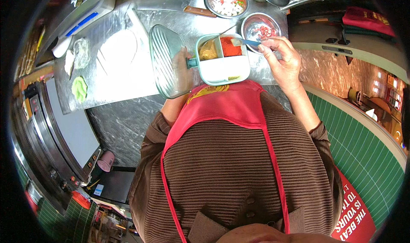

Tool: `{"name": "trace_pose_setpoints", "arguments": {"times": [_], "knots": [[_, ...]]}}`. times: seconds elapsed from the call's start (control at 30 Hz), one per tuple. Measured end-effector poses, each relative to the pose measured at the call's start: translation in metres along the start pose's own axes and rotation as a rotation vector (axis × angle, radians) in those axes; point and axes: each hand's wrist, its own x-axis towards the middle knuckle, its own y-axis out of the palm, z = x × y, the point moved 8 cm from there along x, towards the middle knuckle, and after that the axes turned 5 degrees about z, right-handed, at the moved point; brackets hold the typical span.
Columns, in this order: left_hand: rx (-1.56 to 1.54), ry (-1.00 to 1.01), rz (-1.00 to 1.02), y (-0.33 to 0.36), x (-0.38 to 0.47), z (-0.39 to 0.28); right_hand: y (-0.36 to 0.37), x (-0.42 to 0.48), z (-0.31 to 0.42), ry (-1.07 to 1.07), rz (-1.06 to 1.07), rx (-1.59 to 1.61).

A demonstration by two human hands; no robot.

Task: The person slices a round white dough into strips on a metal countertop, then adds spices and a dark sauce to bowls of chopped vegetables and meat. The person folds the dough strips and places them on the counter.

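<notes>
My left hand holds the divided seasoning box by its side handle, behind the box's open clear lid. Between the fingertips of my right hand is the blue handle of a small spoon, its pale tip over the red powder. Beside that compartment lies a yellow-brown powder with a thin utensil handle leaning out of it. White contents fill the front part, and a little greenish matter shows at its lower edge. Just behind my right fingers, a steel bowl contains pinkish-red chopped pieces.
Behind stands a steel bowl of chopped white, red and green pieces, near a wooden knife handle. Leftward on the metal table lie a white round board, a clear plastic bag and a crumpled green item.
</notes>
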Motion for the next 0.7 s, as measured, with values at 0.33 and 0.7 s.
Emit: {"name": "trace_pose_setpoints", "arguments": {"times": [0.33, 0.7], "knots": [[-0.158, -0.134, -0.012, -0.004, 0.011, -0.009, 0.031, -0.003, -0.027, -0.113, 0.049, -0.192], [-0.203, -0.15, -0.087, -0.006, 0.017, -0.014, 0.067, -0.002, -0.08, 0.298, 0.038, 0.33]]}}
